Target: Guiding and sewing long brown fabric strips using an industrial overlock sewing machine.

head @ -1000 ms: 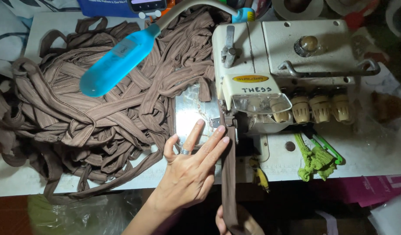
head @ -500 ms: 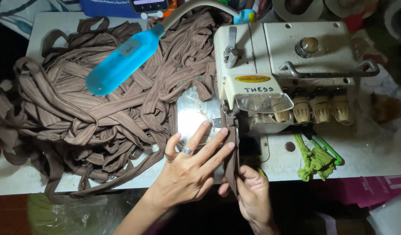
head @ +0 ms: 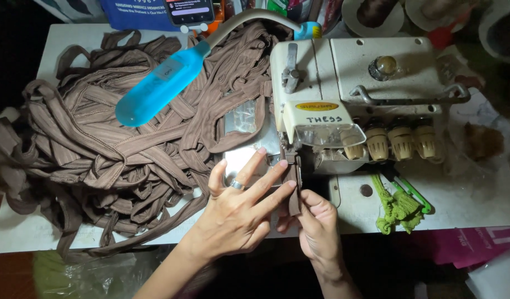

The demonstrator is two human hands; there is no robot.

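Brown strip point(head: 294, 185) sits pinched in my right hand point(head: 317, 228) just below the presser foot, while my left hand point(head: 238, 213) lies open and flat beside it on the plate. I'd keep the strip straight under the cream overlock machine point(head: 343, 94), away from the tangled pile of strips point(head: 116, 149)

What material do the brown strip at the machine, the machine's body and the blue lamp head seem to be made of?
Brown strip: soft knit or woven fabric, matte; it folds limply and shows stitch lines. It is pinched by the right hand, with the left hand flat beside it.
Sewing machine body: probably painted metal, cream, slightly glossy, with hard edges.
Lamp head: likely smooth translucent plastic, shiny.
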